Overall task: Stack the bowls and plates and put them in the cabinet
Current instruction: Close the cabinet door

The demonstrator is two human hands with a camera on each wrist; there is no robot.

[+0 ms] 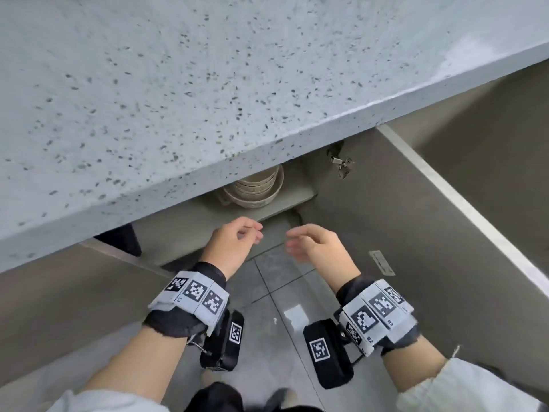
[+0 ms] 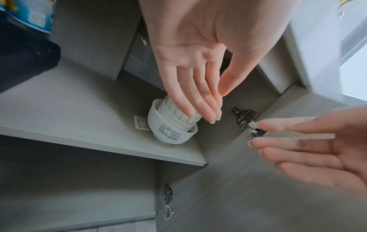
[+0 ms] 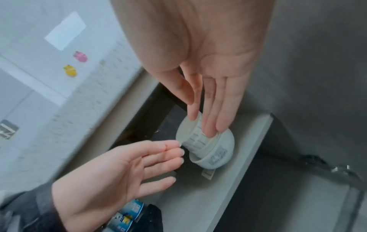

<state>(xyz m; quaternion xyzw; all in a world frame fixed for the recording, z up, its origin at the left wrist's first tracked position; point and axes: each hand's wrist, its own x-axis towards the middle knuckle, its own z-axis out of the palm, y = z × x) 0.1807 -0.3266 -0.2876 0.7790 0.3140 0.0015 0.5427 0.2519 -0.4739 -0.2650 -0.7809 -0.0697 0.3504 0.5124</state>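
Note:
A stack of white bowls [image 1: 258, 187] with ribbed smaller dishes nested inside stands on the cabinet shelf [image 1: 184, 227] under the countertop; the stack [image 2: 170, 125] shows again in the left wrist view and the stack [image 3: 208, 146] in the right wrist view. My left hand [image 1: 237, 236] and right hand [image 1: 309, 242] hang in front of the shelf, apart from the stack, fingers relaxed and holding nothing. In the wrist views the left hand [image 2: 198, 87] and right hand [image 3: 214, 97] show straight fingers.
A speckled grey countertop [image 1: 178, 99] overhangs the cabinet. The cabinet door [image 1: 445, 203] stands open at the right with a metal hinge [image 1: 341, 165]. A dark bag [image 2: 23, 62] and blue cans [image 3: 129, 213] sit on the shelf's left part. Tiled floor [image 1: 276, 292] lies below.

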